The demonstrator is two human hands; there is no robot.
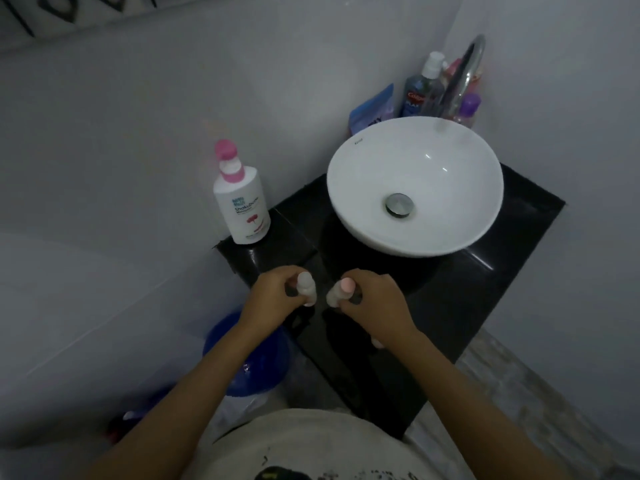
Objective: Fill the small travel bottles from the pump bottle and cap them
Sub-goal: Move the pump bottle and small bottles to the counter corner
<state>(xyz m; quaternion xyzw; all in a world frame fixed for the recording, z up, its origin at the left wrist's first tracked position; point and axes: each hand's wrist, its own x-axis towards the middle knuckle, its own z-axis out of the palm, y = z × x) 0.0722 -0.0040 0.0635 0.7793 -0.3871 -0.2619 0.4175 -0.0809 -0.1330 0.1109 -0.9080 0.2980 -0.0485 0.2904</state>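
Hands meet low over the front of the black countertop (478, 292), each closed around a small travel bottle. The left hand (273, 289) grips a translucent whitish travel bottle (307, 288) with a pale rounded cap, standing roughly upright. The right hand (372, 299) pinches a second small bottle (341, 292), tilted toward 10 o'clock, its cap a soft pink and its body frosted white. The two bottles sit just beside each other without clearly touching.

At 11 o'clock from the hands, on the counter's far left corner, stands the pump bottle (241, 202): white, with a pink pump head, a pink-and-white collar, and a label bearing a red flower.

At 1 o'clock sits a white round vessel basin (415, 188), with a chrome faucet (464, 77) arching over it. A blue mouthwash bottle (420, 91) and a purple-capped bottle (469, 107) crowd the far corner behind it.
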